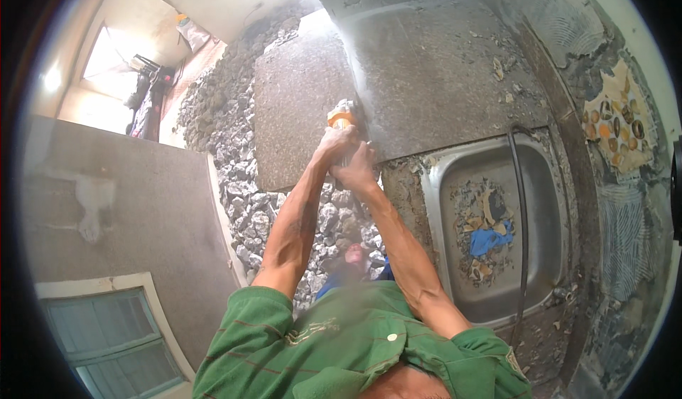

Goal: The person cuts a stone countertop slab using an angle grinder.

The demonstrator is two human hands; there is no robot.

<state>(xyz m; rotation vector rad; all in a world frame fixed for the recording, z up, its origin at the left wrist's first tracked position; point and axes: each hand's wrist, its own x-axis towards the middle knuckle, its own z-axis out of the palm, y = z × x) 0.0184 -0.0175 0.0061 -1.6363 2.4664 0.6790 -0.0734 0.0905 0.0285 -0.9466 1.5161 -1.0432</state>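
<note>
Left fingers [339, 138], right fingers [361, 159] — wrapped round an orange tool [342, 119], over a dusty slab [295, 108], steel sink [544, 214] near.

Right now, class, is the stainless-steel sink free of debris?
No, broken rubble and a crumpled blue scrap lie in the bottom of the stainless-steel sink.

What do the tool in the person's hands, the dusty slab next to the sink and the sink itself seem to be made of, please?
The tool: probably a plastic casing, judging by its solid orange-yellow colour, though hands hide much of it. The slab: perhaps granite or terrazzo, given its fine speckles; dust dulls its finish. The sink: most likely stainless steel, with grey walls and a soft sheen.
</note>
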